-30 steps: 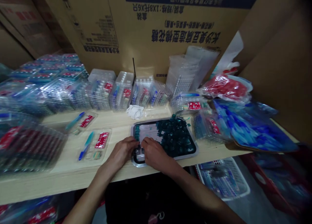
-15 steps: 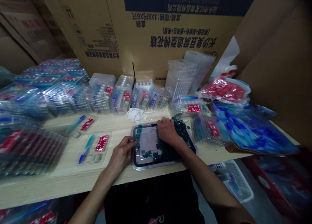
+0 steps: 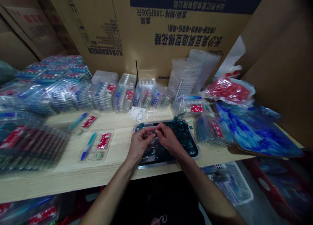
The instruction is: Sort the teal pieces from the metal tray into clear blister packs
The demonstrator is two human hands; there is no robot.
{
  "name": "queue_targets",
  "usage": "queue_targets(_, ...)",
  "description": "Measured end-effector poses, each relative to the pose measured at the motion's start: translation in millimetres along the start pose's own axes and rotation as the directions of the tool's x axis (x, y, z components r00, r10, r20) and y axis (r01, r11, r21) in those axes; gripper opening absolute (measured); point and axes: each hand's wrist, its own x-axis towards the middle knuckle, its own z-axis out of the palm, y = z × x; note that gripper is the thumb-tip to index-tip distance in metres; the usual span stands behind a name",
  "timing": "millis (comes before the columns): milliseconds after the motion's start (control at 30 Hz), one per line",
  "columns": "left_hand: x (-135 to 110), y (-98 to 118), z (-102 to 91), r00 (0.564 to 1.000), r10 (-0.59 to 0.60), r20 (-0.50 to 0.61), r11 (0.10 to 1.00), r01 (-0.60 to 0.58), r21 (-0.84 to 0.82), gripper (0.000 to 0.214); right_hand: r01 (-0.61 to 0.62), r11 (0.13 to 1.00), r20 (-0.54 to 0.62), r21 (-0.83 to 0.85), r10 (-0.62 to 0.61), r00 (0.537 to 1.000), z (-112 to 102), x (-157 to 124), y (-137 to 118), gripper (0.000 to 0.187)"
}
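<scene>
Both my hands meet above a metal-rimmed tray at the table's front edge. My left hand pinches a small dark green piece between thumb and finger. The fingertips of my right hand close on the same piece from the other side; its exact shape is mostly hidden. Glossy dark green pieces are heaped in the tray's right half, and others lie scattered below my hands. Left of the tray, a clear blister tray holds a blue pen, a red packet and a small striped item.
Stacks of filled clear trays stand at the left and along the back. Crumpled white paper lies behind the tray. At the right are a bag of red packets and a box of blue pens. A large carton rises behind.
My left hand has moved from the tray's left rim to over its middle. My right hand has come left from the heap, and the fingertips now meet at a small green piece.
</scene>
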Motion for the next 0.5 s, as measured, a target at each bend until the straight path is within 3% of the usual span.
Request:
queue_targets(133, -7.5, 4.0, -7.0, 0.995, -0.1, -0.004, 0.993, 0.1, -0.059, 0.035, -0.018, 1.0, -0.016, 0.018, 0.018, 1.0, 6.6, -2.4, -6.5, 0.011)
queue_targets(233, -13.5, 6.8, -11.8, 0.994, -0.112, -0.008, 0.989, 0.111, -0.099, 0.032, -0.05, 0.995, 0.001, 0.091, 0.05, 0.999, 14.6, -2.4, -14.1, 0.013)
queue_targets(367, -20.4, 6.2, -17.8, 0.998, -0.046, -0.041, 0.987, 0.039, -0.158, 0.03, -0.112, 0.966, 0.087, 0.235, 0.094, 0.992, 24.7, -4.3, -26.7, 0.016)
queue_targets(500, -25.8, 6.9, -21.9, 0.998, 0.04, -0.048, 0.986, -0.047, -0.158, 0.029, -0.207, 0.885, 0.166, 0.418, 0.15, 0.975, 33.4, -6.9, -35.2, 0.018)
